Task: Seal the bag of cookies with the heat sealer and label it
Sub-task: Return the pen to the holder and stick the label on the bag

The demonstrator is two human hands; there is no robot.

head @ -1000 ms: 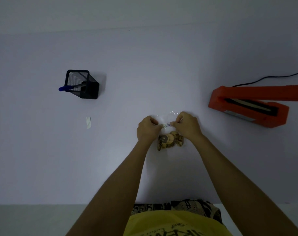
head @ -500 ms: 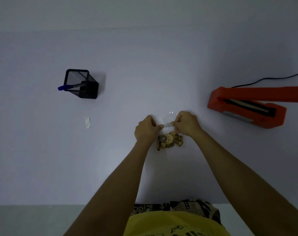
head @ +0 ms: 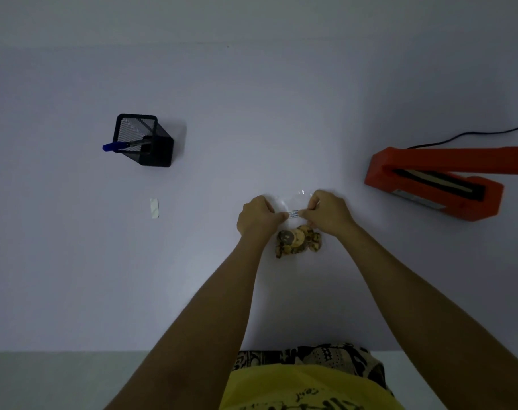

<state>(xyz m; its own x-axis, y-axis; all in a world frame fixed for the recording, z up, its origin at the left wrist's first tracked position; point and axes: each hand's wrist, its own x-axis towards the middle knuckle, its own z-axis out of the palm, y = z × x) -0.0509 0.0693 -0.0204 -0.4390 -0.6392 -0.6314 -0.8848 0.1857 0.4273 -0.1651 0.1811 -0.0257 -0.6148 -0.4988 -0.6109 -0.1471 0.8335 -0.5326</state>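
Observation:
A clear bag of cookies (head: 298,242) lies on the white table in front of me, its transparent top reaching away from me. A small white printed label (head: 293,214) sits across the bag just above the cookies. My left hand (head: 258,218) pinches the label's left end and my right hand (head: 329,213) pinches its right end, fingers curled down against the bag. The orange heat sealer (head: 435,184) stands at the right with its arm raised.
A black mesh pen holder (head: 145,140) with a blue pen (head: 115,146) stands at the left. A small white backing strip (head: 154,208) lies on the table below it. The sealer's black cable (head: 471,133) runs off to the right.
Both hands stay on the label over the bag; the fingertips have closed in a little toward each other. Nothing else has moved.

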